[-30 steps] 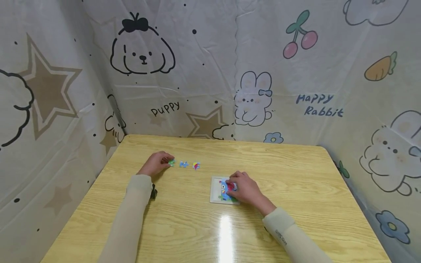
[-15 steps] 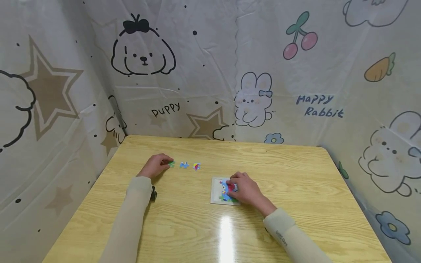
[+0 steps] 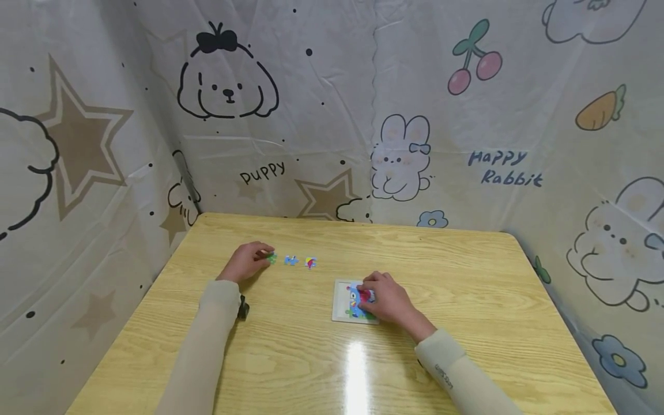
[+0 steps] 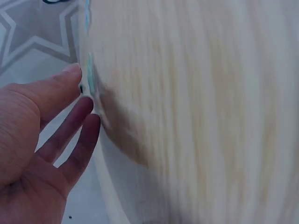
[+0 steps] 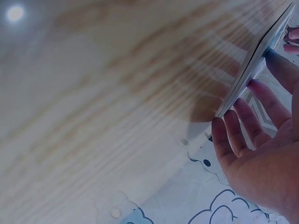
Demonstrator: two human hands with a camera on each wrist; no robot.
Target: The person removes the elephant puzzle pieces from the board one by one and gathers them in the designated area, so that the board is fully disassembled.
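Hardly moved, the green piece (image 3: 272,259) lies at the left grip's (image 3: 245,261) fingertips (image 3: 269,249).

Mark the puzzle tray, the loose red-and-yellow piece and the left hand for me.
Puzzle tray (image 3: 340,301): head view, on the bare strip left of the assembled pieces.
Red-and-yellow piece (image 3: 310,263): head view, middle of its printed face.
Left hand (image 3: 245,261): head view, back of the hand.
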